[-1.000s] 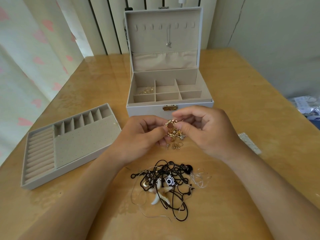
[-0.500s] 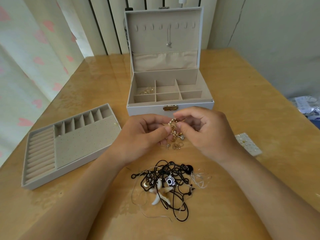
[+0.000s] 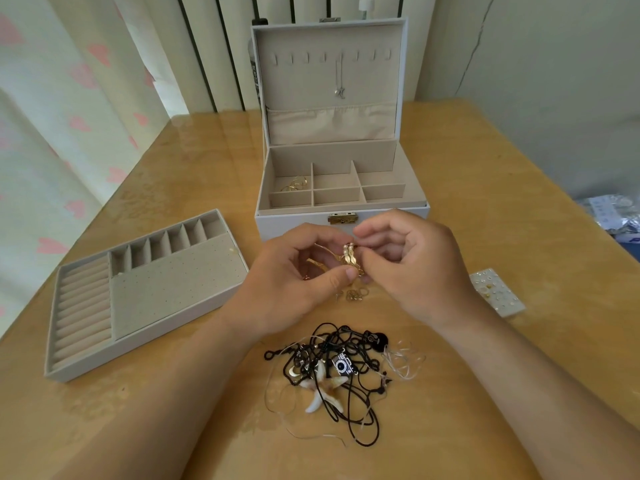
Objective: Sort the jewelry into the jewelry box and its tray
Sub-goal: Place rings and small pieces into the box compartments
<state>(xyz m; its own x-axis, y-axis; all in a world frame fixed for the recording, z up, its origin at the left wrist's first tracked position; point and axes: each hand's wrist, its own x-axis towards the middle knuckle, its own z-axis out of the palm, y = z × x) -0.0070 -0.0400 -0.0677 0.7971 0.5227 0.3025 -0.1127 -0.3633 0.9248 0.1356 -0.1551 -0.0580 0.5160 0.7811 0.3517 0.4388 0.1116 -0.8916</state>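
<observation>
Early on, I'd say. Jewelry box open: one silver necklace hung in the lid, one gold piece in the back-left compartment. Tray looks almost bare. Black cord tangle unsorted. My left hand and right hand both pinch a gold cluster just before the box. Glossy wooden table; heart-print curtain left.

We see soft, fairly bright daylight from the curtain past the counter's far-left edge, leaving a pale sheen there. Shadows under the left hand and right hand are faint. Frame edges bow; fine detail is slightly soft.
</observation>
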